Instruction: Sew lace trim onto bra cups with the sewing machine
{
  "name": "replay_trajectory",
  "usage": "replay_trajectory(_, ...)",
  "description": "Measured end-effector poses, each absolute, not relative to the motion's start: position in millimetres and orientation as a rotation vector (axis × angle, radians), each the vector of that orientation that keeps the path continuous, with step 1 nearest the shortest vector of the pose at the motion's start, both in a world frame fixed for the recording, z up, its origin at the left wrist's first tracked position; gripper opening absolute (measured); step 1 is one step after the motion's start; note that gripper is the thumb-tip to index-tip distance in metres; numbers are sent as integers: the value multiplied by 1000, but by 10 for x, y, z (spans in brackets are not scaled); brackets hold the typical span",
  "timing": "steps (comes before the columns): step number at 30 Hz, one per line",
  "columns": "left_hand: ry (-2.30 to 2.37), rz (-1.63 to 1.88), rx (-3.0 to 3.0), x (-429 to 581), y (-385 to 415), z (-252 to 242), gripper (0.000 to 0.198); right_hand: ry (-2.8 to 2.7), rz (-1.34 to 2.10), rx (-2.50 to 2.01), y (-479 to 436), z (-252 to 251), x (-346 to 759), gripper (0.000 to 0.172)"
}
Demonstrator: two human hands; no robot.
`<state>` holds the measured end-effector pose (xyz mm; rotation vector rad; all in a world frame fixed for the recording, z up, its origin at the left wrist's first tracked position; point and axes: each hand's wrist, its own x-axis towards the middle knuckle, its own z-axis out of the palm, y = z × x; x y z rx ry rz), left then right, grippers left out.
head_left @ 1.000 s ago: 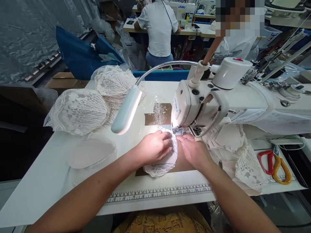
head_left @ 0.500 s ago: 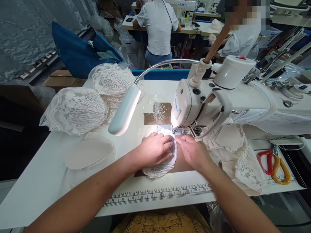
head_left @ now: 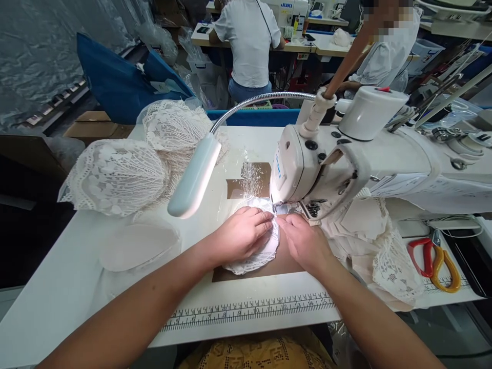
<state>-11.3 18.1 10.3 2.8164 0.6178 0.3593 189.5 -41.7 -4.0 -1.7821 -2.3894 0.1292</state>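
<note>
A white lace cup piece (head_left: pixel 257 259) lies on the sewing table under the needle of a white sewing machine (head_left: pixel 307 166). My left hand (head_left: pixel 242 234) rests flat on top of the lace, fingers together and pressing it down, fingertips close to the presser foot (head_left: pixel 282 207). My right hand (head_left: pixel 305 241) lies beside it on the right, fingers pressed on the lace's edge just in front of the foot. The two hands nearly touch at the fingertips.
Stacks of lace cups (head_left: pixel 119 174) sit at the left, a plain foam cup (head_left: pixel 138 246) near them. A gooseneck lamp (head_left: pixel 194 177) hangs over the table. More lace pieces (head_left: pixel 384 256) and red and yellow scissors (head_left: pixel 434 259) lie right. Two people work behind.
The lace piece has fed away from me under the foot. Both hands have slid slightly forward with it, and less lace shows below my left hand.
</note>
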Motion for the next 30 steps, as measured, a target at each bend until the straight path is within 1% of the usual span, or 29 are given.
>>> replay_trajectory(3, 506, 397, 2786, -116, 202, 95, 24, -2388, 124, -1702, -436, -48, 1927, 39)
replay_trajectory(6, 476, 356, 2773, -118, 211, 112, 21, -2382, 142, -1623, -452, -44, 1952, 38)
replay_trajectory(14, 459, 288, 2820, -106, 224, 132, 24, -2387, 200, -1648, -460, -34, 1946, 38)
replay_trajectory(23, 508, 266, 2881, -105, 222, 87, 17, -2426, -68, -1611, -445, -105, 1914, 35)
replay_trajectory(30, 518, 332, 2879, -130, 229, 30, 30, -2460, -105, -1587, -459, -118, 1910, 41)
